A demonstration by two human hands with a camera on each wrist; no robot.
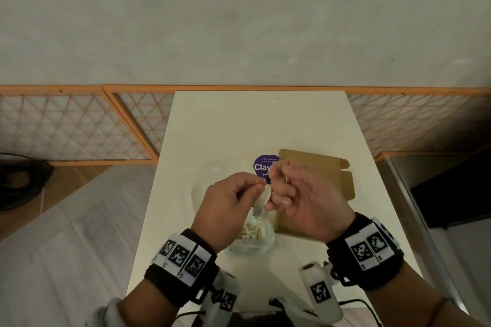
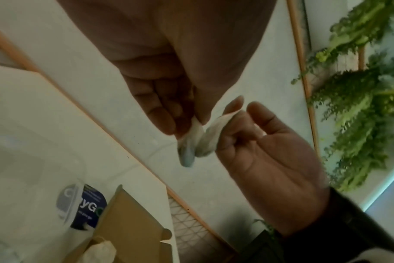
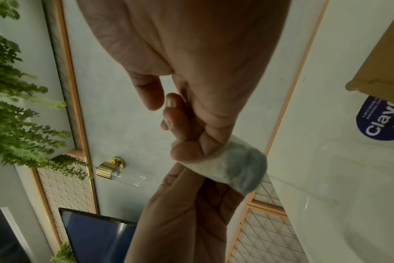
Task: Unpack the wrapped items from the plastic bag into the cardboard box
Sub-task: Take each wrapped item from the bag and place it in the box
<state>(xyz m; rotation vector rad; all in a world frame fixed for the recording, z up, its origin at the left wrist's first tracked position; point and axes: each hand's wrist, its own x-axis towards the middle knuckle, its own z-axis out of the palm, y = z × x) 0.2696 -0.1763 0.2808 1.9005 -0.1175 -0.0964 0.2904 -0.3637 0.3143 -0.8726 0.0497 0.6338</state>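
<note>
Both hands are raised over the white table (image 1: 212, 127) and share one pale wrapped item (image 1: 261, 202), blue-grey at one end (image 3: 245, 170). My left hand (image 1: 260, 187) pinches one twisted end of the wrapper (image 2: 195, 128) between thumb and fingers. My right hand (image 1: 276, 195) has its fingers curled round the other end (image 2: 216, 135). Under the hands lies the clear plastic bag (image 1: 252, 240), holding several pale wrapped items. The open cardboard box (image 1: 321, 175) sits to the right behind the hands. A pale wrapped piece (image 2: 100, 249) shows by its near edge.
A clear plastic piece with a purple "Clay" sticker (image 1: 261, 167) lies left of the box. An orange lattice rail (image 1: 79, 127) runs behind the table. Black cables (image 1: 21, 180) lie on the floor at left. Green plants (image 2: 360, 106) hang nearby.
</note>
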